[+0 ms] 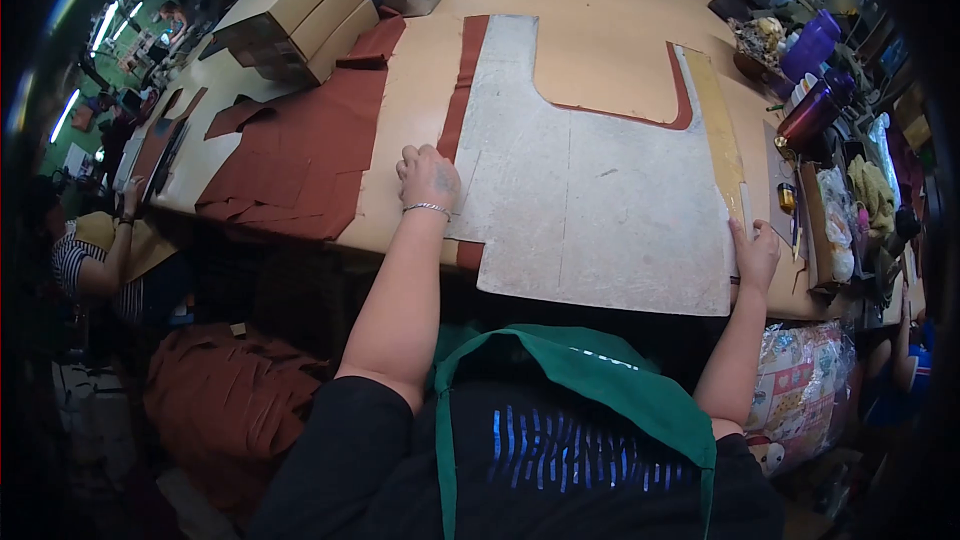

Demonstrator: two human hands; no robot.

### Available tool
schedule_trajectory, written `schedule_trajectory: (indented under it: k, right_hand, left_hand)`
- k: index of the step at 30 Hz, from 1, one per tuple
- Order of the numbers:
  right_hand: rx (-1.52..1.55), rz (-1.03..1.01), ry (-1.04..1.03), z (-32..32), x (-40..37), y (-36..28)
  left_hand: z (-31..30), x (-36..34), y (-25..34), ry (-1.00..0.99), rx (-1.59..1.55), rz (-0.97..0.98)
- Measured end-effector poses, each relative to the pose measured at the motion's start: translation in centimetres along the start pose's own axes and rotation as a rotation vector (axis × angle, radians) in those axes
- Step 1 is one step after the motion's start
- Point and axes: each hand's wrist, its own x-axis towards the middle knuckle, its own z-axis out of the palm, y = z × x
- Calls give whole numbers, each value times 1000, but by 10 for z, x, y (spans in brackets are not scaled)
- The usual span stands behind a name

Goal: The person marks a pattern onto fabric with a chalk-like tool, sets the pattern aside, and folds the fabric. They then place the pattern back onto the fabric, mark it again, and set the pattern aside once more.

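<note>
One grey template [600, 200] centre-frame: left hand [428, 178] presses its left edge, right hand [755, 255] its right, fingers seemingly gripping nothing.

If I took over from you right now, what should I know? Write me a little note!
Left hand: fingers curled, pressing the grey template's left edge; can't tell if it holds anything.
Right hand: flat on the template's right edge, beside the yellow ruler.
Done: template lies flat over the brown material, which shows along its left side and notch.
Left: no marking or cutting visible around the template yet; brown pieces lie piled further left.
</note>
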Motion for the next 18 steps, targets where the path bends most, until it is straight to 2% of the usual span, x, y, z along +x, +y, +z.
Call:
schedule_trajectory:
  k: [3,6,7,10,12,13,15,16,17,18]
  right_hand:
    - [90,12,-55,-1,11,7]
    - [388,125,-188,4,24,24]
    - [406,91,-137,9,26,27]
    - [411,118,-174,3,27,27]
    - [464,132,-165,6,32,35]
    - [491,143,-161,8,35,40]
    - [450,155,-129,10,38,50]
    - [429,157,-117,11,40,56]
    - [434,169,-107,18,44,66]
    - [425,166,-114,18,46,71]
  left_hand:
    - [11,18,-8,-83,150,113]
    - [-10,20,-5,-295,-207,-97]
    - [-6,21,-2,-282,-141,-93]
    - [-2,4,7,17,9,-31]
    - [31,28,-10,50,-134,66]
    - [26,31,-14,64,-205,117]
    - [-1,30,-26,67,-552,19]
    - [-3,46,-47,10,-833,-52]
    - [-30,42,-59,12,-1485,-128]
    - [-64,33,-61,235,-1752,-114]
